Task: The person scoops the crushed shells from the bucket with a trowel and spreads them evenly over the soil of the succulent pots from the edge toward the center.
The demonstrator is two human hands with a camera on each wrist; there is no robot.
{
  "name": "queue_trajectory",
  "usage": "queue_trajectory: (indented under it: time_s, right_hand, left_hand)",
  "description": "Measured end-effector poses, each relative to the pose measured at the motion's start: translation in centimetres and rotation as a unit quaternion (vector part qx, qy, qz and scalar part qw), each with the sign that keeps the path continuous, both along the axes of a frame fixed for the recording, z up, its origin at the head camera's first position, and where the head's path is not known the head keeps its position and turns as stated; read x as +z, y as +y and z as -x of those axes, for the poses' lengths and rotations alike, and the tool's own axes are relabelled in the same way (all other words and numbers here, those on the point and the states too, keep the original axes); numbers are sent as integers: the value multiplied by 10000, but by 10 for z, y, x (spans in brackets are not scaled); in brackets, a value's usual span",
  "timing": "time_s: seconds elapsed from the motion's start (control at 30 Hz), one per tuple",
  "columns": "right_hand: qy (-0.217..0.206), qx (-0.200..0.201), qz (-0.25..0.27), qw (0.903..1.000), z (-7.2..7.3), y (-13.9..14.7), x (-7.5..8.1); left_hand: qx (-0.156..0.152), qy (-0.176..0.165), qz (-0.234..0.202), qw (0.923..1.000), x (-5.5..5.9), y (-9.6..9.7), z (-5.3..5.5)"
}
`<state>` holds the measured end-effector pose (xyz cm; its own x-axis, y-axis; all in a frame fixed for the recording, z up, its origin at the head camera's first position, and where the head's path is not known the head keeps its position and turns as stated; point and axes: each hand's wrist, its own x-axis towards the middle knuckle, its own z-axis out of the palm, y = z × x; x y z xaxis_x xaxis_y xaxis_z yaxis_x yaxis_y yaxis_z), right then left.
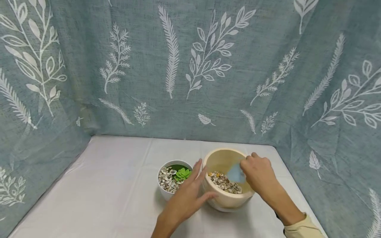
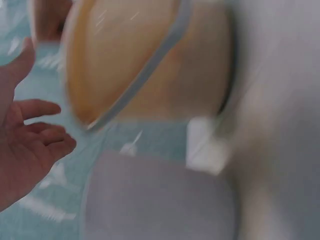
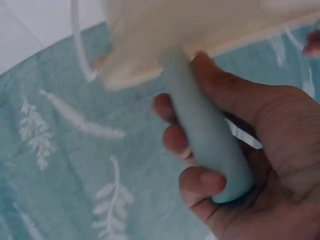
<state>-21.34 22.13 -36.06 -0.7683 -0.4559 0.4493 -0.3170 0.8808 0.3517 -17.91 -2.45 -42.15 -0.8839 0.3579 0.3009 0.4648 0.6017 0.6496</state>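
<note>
My right hand (image 1: 257,168) grips the light blue handle (image 3: 207,130) of a small trowel. The trowel's blurred blue blade (image 1: 236,174) is inside a cream bucket (image 1: 227,200), over small mixed pebbles (image 1: 223,183) lying at its bottom. My left hand (image 1: 187,196) is at the bucket's left side, fingers spread and thumb extended toward its wall. In the left wrist view these fingers are relaxed and hold nothing. Left of the bucket stands a white pot (image 1: 163,192) with pale stones (image 1: 167,180) and a green succulent (image 1: 182,174), partly hidden by the left hand.
A white-covered table (image 1: 113,185) bears both containers. The bucket has a grey carrying handle (image 2: 150,67) hanging along its side. Blue-green cloth (image 1: 148,66) with white leaf prints surrounds the table at the back and sides.
</note>
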Motion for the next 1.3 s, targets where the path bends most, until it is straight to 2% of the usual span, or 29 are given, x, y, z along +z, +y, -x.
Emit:
queue_trajectory:
  time_s: [0.07, 0.13, 0.2, 0.27, 0.37, 0.43, 0.53, 0.67, 0.83, 1.0, 1.13, 1.3]
  right_hand:
    - [150, -2, -456, 9988, 6, -10, -11]
    - [309, 41, -864, 9958, 12, -18, -21]
    - [407, 94, -1140, 9926, 17, -22, -28]
    - [411, 125, -1209, 9917, 21, -22, -31]
    - [287, 264, -890, 9953, 25, -15, -30]
    - [127, 453, -482, 9977, 29, -10, -30]
    - [-395, 624, 318, 9968, 36, -4, -31]
    - [-996, 548, 1244, 9857, 42, 0, -34]
    - [-1324, 459, 1710, 9753, 45, 0, -39]
    - [-1929, 157, 2241, 9551, 47, -1, -42]
    - [-2164, -75, 2636, 9400, 45, 1, -41]
    - [-2214, -531, 3011, 9260, 31, 5, -34]
  left_hand:
    - [-138, -49, 138, 9998, -6, 11, -2]
    - [-82, -50, 172, 9998, -12, 19, -4]
    - [47, 85, 146, 9998, -16, 23, -6]
    - [150, 338, 80, 9993, -19, 26, -5]
    - [169, 649, 51, 9977, -18, 28, -3]
    - [205, 789, 107, 9966, -17, 28, -1]
    - [287, 879, 193, 9955, -16, 27, 1]
    - [276, 902, 229, 9953, -16, 25, 3]
    - [191, 850, 177, 9960, -18, 25, 6]
    - [159, 732, 144, 9971, -19, 26, 9]
    - [158, 677, 99, 9975, -20, 29, 10]
    - [125, 595, -10, 9981, -21, 33, 9]
